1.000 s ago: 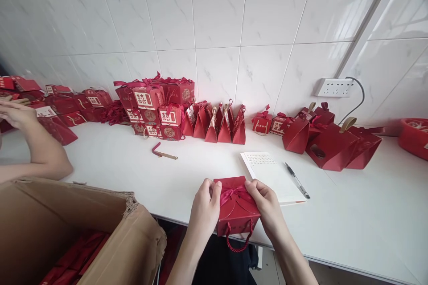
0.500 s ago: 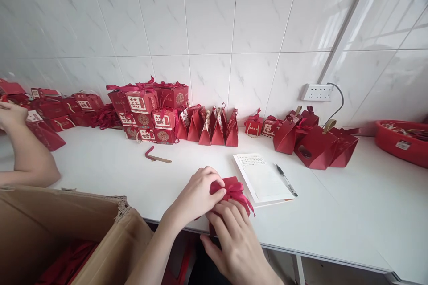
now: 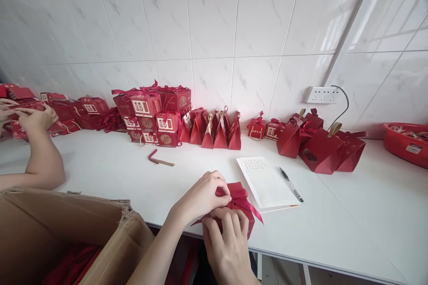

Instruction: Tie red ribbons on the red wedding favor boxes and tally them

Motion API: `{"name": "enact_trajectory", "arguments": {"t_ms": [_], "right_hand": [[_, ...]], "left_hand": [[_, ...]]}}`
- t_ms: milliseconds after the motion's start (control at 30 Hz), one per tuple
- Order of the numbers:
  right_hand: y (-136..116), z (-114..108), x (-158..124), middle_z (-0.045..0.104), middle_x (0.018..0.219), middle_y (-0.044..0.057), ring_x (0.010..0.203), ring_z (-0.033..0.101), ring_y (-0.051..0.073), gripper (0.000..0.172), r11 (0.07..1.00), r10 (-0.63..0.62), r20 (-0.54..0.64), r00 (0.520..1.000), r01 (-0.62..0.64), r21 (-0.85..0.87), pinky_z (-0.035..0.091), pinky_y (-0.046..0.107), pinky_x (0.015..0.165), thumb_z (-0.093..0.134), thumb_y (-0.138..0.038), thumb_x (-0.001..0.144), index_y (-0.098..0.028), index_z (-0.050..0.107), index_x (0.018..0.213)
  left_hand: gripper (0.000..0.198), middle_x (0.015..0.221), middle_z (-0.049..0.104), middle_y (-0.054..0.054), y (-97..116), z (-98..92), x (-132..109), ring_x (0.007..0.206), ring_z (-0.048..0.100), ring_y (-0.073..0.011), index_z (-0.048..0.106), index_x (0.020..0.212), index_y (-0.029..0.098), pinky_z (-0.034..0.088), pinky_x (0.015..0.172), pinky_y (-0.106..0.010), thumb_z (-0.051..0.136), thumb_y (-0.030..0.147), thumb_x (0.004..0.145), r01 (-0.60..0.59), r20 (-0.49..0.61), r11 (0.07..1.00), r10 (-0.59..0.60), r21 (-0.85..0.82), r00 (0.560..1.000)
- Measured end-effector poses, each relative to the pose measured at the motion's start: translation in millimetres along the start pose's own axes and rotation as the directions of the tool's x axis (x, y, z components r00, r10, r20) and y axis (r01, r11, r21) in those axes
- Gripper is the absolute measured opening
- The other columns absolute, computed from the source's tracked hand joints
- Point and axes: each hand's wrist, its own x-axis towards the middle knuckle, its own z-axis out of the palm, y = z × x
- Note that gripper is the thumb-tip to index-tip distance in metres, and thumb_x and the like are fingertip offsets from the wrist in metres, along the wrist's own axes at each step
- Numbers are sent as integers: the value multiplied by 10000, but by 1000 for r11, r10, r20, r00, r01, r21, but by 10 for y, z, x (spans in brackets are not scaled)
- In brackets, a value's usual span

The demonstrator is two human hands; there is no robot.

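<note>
A small red gift box [image 3: 249, 218] with a crimson ribbon [image 3: 239, 197] tied in a bow on top sits at the table's front edge. My left hand [image 3: 210, 192] is closed, thumb and forefinger pinching the ribbon by the knot. Curled over the near side of the box is my right hand [image 3: 229, 242], its fingertips pressed on the top below the bow and partly hidden. One ribbon tail hangs off to the right; another pokes out to the left beneath my hands. Right behind the box lies an open notebook [image 3: 267, 187] with writing, a pen [image 3: 291, 185] beside it.
Stacked red gift boxes [image 3: 147, 116] and triangular red boxes [image 3: 220, 133] line the wall. More red boxes [image 3: 323, 151] and a red basin [image 3: 406, 142] stand right. A cardboard carton [image 3: 110, 240] is front left. At far left another person's hand [image 3: 40, 118] handles red packaging.
My right hand has drawn its thumb in and curled its fingers more on the box. The view shifted slightly. The other person's hands moved right, into fuller view.
</note>
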Motion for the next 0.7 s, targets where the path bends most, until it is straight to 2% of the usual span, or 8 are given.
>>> {"name": "enact_trajectory", "arguments": {"t_ms": [367, 633, 700], "right_hand": [[56, -14, -37, 625, 731, -12, 756, 581, 139, 154, 981, -15, -22, 1000, 19, 193, 324, 362, 846, 465, -103, 876, -191, 574, 809], [26, 6, -26, 638, 701, -30, 706, 591, 126, 164, 972, -22, -59, 998, 35, 232, 316, 369, 855, 484, -94, 869, -196, 567, 772], [5, -29, -16, 634, 706, -27, 710, 585, 129, 158, 968, -31, -38, 999, 39, 247, 328, 363, 842, 491, -97, 865, -200, 569, 774]], "left_hand": [[89, 950, 592, -14, -54, 90, -36, 968, 522, -187, 661, 700, 229, 408, 861, -304, 574, 220, 720, 0, -66, 998, -4, -64, 998], [92, 929, 590, -12, -43, 120, -34, 962, 516, -189, 645, 685, 228, 417, 859, -309, 560, 219, 720, 9, -81, 999, -12, -40, 997], [97, 935, 586, -15, -50, 125, -34, 970, 513, -190, 645, 692, 227, 414, 864, -309, 553, 221, 724, 17, -75, 999, -20, -36, 997]]}}
